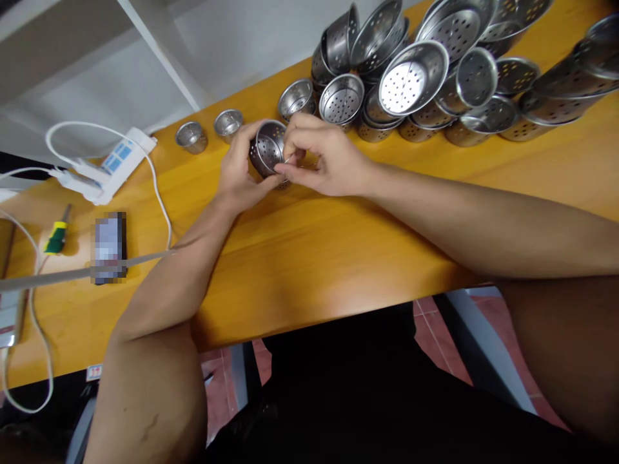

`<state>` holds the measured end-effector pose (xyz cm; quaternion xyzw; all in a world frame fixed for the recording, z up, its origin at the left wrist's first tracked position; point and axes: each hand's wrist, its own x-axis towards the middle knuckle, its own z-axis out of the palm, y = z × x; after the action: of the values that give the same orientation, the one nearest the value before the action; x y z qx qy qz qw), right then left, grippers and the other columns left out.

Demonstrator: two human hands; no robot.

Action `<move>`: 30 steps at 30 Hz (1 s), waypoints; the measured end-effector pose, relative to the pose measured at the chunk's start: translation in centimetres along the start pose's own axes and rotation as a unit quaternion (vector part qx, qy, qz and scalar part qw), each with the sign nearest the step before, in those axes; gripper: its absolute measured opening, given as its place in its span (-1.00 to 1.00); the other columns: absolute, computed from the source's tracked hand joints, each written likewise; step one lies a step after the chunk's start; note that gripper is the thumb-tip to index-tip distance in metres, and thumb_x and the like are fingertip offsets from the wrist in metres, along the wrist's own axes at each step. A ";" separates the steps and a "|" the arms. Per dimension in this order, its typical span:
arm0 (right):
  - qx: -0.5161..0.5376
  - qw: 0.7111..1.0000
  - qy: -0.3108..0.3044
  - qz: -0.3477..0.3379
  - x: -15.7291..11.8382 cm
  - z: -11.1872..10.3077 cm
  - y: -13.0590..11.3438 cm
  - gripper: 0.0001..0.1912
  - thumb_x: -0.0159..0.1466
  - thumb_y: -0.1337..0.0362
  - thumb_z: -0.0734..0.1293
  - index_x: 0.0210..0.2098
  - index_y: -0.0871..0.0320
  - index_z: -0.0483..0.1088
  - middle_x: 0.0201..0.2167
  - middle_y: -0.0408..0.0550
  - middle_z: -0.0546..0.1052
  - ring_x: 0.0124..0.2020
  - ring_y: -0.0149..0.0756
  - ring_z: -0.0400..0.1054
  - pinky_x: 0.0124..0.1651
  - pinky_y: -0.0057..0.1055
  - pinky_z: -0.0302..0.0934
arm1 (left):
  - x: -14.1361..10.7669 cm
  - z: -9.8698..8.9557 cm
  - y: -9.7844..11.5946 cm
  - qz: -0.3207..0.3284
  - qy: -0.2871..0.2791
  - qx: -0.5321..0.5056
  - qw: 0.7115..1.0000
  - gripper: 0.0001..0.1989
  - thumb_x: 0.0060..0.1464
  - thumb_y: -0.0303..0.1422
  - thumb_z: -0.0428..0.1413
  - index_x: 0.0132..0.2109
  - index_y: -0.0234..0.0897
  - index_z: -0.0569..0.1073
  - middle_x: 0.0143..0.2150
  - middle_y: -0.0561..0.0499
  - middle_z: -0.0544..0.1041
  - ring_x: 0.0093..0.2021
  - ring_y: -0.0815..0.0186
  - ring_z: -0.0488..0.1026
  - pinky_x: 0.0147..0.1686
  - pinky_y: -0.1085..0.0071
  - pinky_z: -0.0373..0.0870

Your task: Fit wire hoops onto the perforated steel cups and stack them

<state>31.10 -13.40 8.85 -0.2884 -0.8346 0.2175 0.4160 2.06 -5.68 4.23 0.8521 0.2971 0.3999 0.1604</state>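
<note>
Grasping: left hand [238,171], thumb and fingers around one perforated metal cup [267,147]. Right hand [323,154], at the cup's edge: fingertips pinched on a thin piece [289,159], too small to identify. Beyond left hand: two small cups [193,142]. Beyond and rightward of right hand: piled perforated cups [412,80]. Beneath both: table [309,258].

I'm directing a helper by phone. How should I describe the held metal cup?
On the orange-brown wooden table, metal cups line the far side. Just nearer than them, one tilted, holed cup is between the left hand, which grips it, and the right hand, at its rim. Unlike its neighbours, this cup is held.
</note>
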 end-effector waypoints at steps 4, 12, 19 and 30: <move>0.023 0.999 0.025 0.023 0.3 0.1 -0.3 -0.29 0.71 -0.59 0.42 -0.03 -0.07 0.56 0.04 0.11 0.64 0.15 0.20 0.59 0.35 0.24 0.70 | 0.0 0.2 0.4 -0.014 0.011 0.005 1.000 0.00 0.28 0.38 0.60 0.62 0.16 0.44 0.54 -0.15 0.69 0.62 -0.29 0.70 0.74 -0.39 0.62; 0.104 0.992 0.056 0.036 1.1 -1.6 -2.2 -0.02 0.56 -0.88 0.31 -0.15 -0.04 0.45 -0.19 0.01 0.62 -0.15 -0.03 0.47 0.02 0.03 0.60 | -0.6 0.2 -0.6 0.005 0.015 -0.012 1.000 0.26 0.07 0.73 0.48 0.61 0.13 0.39 0.52 -0.15 0.73 0.56 -0.28 0.74 0.63 -0.36 0.72; -0.043 0.997 0.068 0.019 0.6 -2.3 -0.2 -0.22 0.69 -0.65 0.38 -0.15 -0.08 0.49 -0.14 0.02 0.66 -0.13 0.05 0.54 0.04 0.07 0.62 | -0.4 0.3 -1.3 -0.061 0.057 -0.052 0.995 0.05 0.40 0.65 0.27 0.70 0.25 0.27 0.64 -0.15 0.61 0.63 -0.18 0.66 0.67 -0.32 0.67; -0.110 0.993 0.026 0.017 -1.1 -1.4 7.6 -0.40 0.64 -0.49 0.49 -0.08 -0.11 0.63 -0.13 0.07 0.70 -0.10 0.18 0.57 0.18 0.19 0.71 | -0.8 1.2 -2.9 -0.033 0.012 -0.043 0.998 0.09 0.27 0.60 0.46 0.62 0.10 0.47 0.51 -0.20 0.72 0.50 -0.22 0.76 0.59 -0.24 0.74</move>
<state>35.08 -8.38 4.46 -0.3517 -0.8374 0.1240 0.3997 1.48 -3.96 1.56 0.8295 0.3090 0.4171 0.2063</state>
